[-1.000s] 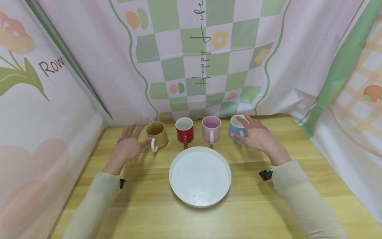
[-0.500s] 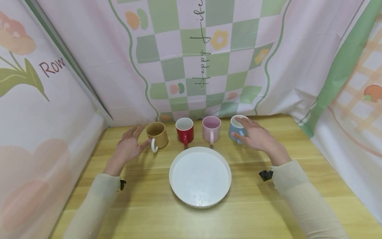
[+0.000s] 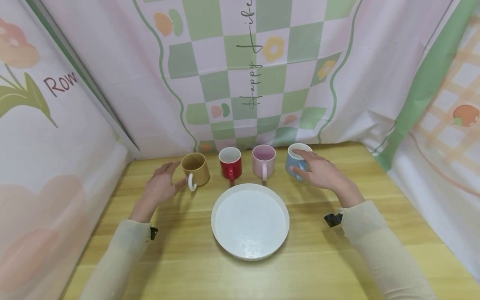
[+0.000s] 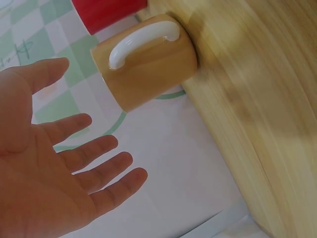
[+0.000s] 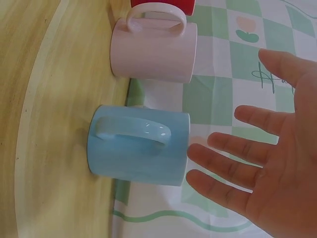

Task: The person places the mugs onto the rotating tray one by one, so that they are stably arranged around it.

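My left hand [image 3: 159, 189] hovers beside the mustard mug [image 3: 198, 170], which has a white handle. Its fingers are spread, and in the left wrist view a gap shows between them and the mug [image 4: 148, 64]. My right hand [image 3: 322, 173] is held above and beside the light blue mug [image 3: 294, 162], overlapping its rim in the head view. In the right wrist view its fingers are extended near the rim of the blue mug [image 5: 138, 153] without gripping it. Between the hands stand a red mug [image 3: 229, 164] with a white inside and a pink mug [image 3: 263, 164].
A round white tray [image 3: 250, 258] lies in front of the mugs on the wooden table [image 3: 180, 250]. Behind the mugs hangs a green-and-white checkered cloth [image 3: 258, 83]. Patterned curtains close in both sides.
The whole head view has shifted slightly left. My left fingers have drawn a little closer together. The mugs and tray stay where they were.
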### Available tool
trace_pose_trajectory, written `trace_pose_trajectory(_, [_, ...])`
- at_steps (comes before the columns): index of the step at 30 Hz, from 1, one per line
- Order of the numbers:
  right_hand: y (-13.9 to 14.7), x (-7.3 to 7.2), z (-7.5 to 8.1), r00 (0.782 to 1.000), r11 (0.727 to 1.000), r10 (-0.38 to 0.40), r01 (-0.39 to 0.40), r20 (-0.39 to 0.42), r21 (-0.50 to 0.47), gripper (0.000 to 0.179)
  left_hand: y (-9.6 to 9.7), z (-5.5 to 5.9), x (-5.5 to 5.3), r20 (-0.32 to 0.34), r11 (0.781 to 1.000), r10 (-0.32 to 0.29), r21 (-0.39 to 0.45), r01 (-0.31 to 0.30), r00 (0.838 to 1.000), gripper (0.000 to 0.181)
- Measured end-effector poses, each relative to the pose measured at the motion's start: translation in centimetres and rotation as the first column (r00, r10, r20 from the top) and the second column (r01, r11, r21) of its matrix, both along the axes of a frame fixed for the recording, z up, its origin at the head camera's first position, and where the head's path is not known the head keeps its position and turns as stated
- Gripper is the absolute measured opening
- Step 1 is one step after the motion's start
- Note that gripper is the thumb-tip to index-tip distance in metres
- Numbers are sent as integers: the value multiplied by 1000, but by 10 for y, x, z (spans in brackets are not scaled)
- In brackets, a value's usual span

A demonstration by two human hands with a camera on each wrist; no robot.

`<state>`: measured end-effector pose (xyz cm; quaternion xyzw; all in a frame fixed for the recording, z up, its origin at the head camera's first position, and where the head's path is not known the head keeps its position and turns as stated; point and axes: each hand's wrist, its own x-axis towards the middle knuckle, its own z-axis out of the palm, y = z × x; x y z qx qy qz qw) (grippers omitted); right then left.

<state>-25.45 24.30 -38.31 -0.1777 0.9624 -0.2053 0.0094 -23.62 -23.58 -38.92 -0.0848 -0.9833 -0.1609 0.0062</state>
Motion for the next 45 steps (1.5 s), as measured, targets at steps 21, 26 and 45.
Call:
trace_pose_trajectory(21, [0, -6, -7, 998, 987, 36, -26, 57, -160, 60, 0, -3, 0, 7, 1000, -9, 26, 9, 1000, 72])
trace_pose_trajectory(26, [0, -7, -9, 996, 982, 42, -27, 78, -185, 61, 1, -5, -1, 2, 999, -22, 39, 22, 1000, 72])
trace_pose_trajectory(45, [1, -9, -15, 994, 976, 40, -17, 102, -216, 55, 5, -8, 1, 10, 994, -62, 95, 61, 998, 61])
